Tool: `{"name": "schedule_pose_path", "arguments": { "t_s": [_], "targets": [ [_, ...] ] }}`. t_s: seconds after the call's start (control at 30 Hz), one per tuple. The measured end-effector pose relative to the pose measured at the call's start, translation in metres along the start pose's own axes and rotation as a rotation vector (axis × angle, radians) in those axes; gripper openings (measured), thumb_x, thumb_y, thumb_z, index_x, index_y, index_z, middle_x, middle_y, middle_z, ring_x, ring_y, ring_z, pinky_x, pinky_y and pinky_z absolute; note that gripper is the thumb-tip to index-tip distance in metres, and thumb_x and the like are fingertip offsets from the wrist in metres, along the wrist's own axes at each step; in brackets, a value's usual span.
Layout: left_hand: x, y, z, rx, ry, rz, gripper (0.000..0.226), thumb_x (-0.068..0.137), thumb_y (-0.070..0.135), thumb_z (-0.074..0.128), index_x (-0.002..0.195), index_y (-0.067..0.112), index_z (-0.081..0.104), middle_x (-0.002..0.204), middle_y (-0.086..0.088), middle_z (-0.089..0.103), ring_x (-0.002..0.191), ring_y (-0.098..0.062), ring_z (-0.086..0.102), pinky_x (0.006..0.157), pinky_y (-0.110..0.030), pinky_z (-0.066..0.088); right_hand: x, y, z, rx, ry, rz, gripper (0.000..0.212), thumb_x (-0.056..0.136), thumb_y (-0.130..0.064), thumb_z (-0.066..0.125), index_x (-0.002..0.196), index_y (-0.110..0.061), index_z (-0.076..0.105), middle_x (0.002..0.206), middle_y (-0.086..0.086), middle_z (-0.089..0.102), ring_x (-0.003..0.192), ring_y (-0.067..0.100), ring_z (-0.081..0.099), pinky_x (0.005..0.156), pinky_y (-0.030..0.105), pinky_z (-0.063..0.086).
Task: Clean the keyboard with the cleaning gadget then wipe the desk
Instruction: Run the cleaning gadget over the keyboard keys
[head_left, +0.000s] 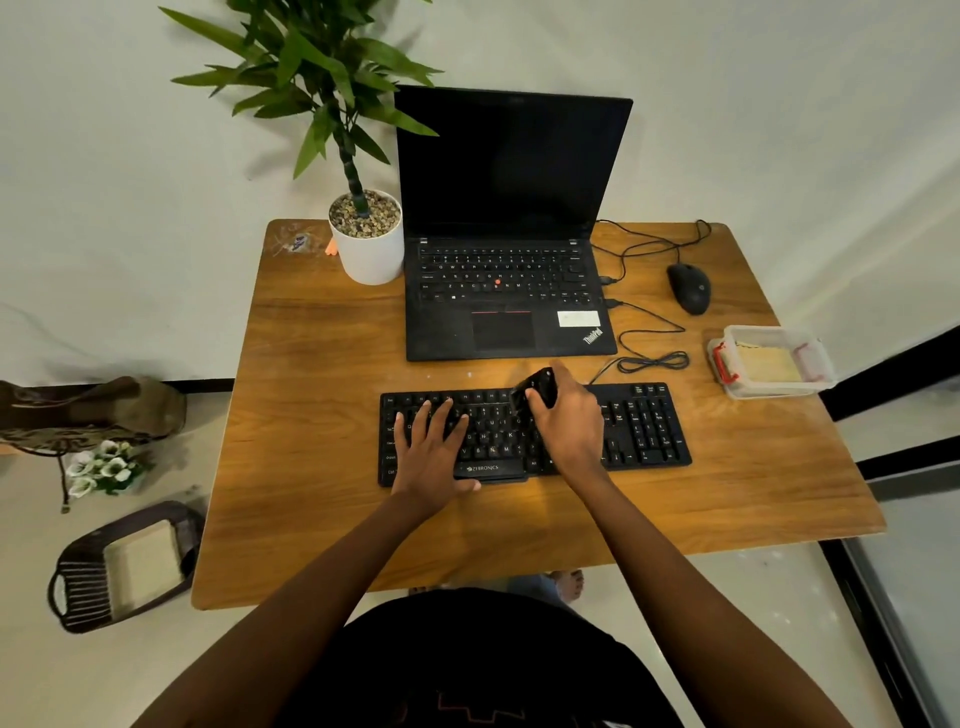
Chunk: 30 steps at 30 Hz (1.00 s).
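Observation:
A black keyboard (644, 426) lies on the wooden desk (311, 395), in front of the laptop. My left hand (431, 452) rests flat on its left half with the fingers spread over the keys. My right hand (566, 421) grips a small black cleaning gadget (535, 389) and holds its brush end against the upper middle rows of keys. A clear plastic box (774, 364) with red clips sits at the desk's right edge and holds a beige cloth.
An open black laptop (509, 291) stands behind the keyboard, with a white potted plant (366, 244) to its left. A black mouse (690, 287) and coiled cables (652, 358) lie at the right. On the floor at the left are a dark basket (119, 566), flowers and a bag.

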<state>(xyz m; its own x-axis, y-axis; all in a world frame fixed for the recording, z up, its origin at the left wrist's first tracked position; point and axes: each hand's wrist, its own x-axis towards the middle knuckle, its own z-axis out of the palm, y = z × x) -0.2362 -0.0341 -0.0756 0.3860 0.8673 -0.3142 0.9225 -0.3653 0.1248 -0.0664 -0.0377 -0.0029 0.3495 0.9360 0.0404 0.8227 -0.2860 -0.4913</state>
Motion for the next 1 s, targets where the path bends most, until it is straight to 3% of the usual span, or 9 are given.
{"name": "schedule_pose_path", "arguments": {
  "t_s": [0.13, 0.3, 0.5, 0.73, 0.87, 1.0],
  "targets": [
    [0.001, 0.0, -0.001, -0.015, 0.004, -0.008, 0.096, 0.078, 0.064, 0.057, 0.15, 0.025, 0.009, 0.159, -0.005, -0.005, 0.145, -0.03, -0.009, 0.112, -0.056, -0.011, -0.012, -0.005, 0.005, -0.083, -0.062, -0.046, 0.048, 0.092, -0.028, 0.057, 0.134, -0.01, 0.044, 0.098, 0.013, 0.068, 0.092, 0.028, 0.066, 0.07, 0.036, 0.052],
    [0.0, -0.001, 0.0, -0.037, -0.003, -0.005, 0.096, 0.077, 0.062, 0.059, 0.15, 0.025, 0.01, 0.158, -0.005, -0.006, 0.145, -0.031, -0.011, 0.112, -0.056, -0.011, -0.026, 0.0, -0.005, -0.099, -0.189, 0.036, 0.052, 0.089, -0.029, 0.061, 0.136, -0.013, 0.045, 0.091, 0.012, 0.07, 0.088, 0.027, 0.067, 0.072, 0.036, 0.055],
    [0.001, -0.001, -0.001, -0.024, -0.002, -0.002, 0.096, 0.078, 0.064, 0.058, 0.15, 0.025, 0.009, 0.158, -0.006, -0.006, 0.145, -0.032, -0.01, 0.112, -0.057, -0.01, 0.001, -0.013, -0.012, -0.048, -0.068, 0.04, 0.045, 0.09, -0.028, 0.06, 0.13, -0.011, 0.049, 0.097, 0.014, 0.069, 0.09, 0.029, 0.067, 0.07, 0.035, 0.053],
    [0.001, 0.001, -0.003, -0.023, -0.001, -0.009, 0.096, 0.078, 0.063, 0.058, 0.15, 0.025, 0.008, 0.158, -0.005, -0.006, 0.145, -0.031, -0.011, 0.112, -0.057, -0.011, -0.011, -0.017, 0.0, -0.196, -0.192, -0.088, 0.05, 0.093, -0.031, 0.055, 0.137, -0.014, 0.04, 0.102, 0.012, 0.068, 0.094, 0.028, 0.066, 0.073, 0.036, 0.052],
    [0.0, -0.001, 0.0, -0.043, -0.001, -0.012, 0.097, 0.077, 0.063, 0.06, 0.15, 0.024, 0.009, 0.159, -0.006, -0.006, 0.145, -0.031, -0.01, 0.111, -0.057, -0.011, -0.011, -0.012, -0.003, -0.125, -0.296, -0.019, 0.043, 0.086, -0.029, 0.064, 0.124, -0.013, 0.054, 0.096, 0.014, 0.07, 0.087, 0.03, 0.068, 0.073, 0.04, 0.057],
    [-0.001, 0.0, 0.0, -0.034, 0.006, -0.009, 0.097, 0.077, 0.063, 0.059, 0.15, 0.024, 0.009, 0.158, -0.006, -0.005, 0.145, -0.032, -0.01, 0.111, -0.057, -0.011, 0.007, -0.017, -0.011, -0.038, -0.158, 0.055, 0.032, 0.085, -0.028, 0.064, 0.112, -0.011, 0.058, 0.095, 0.015, 0.069, 0.088, 0.032, 0.066, 0.071, 0.038, 0.056]
  ]
}}
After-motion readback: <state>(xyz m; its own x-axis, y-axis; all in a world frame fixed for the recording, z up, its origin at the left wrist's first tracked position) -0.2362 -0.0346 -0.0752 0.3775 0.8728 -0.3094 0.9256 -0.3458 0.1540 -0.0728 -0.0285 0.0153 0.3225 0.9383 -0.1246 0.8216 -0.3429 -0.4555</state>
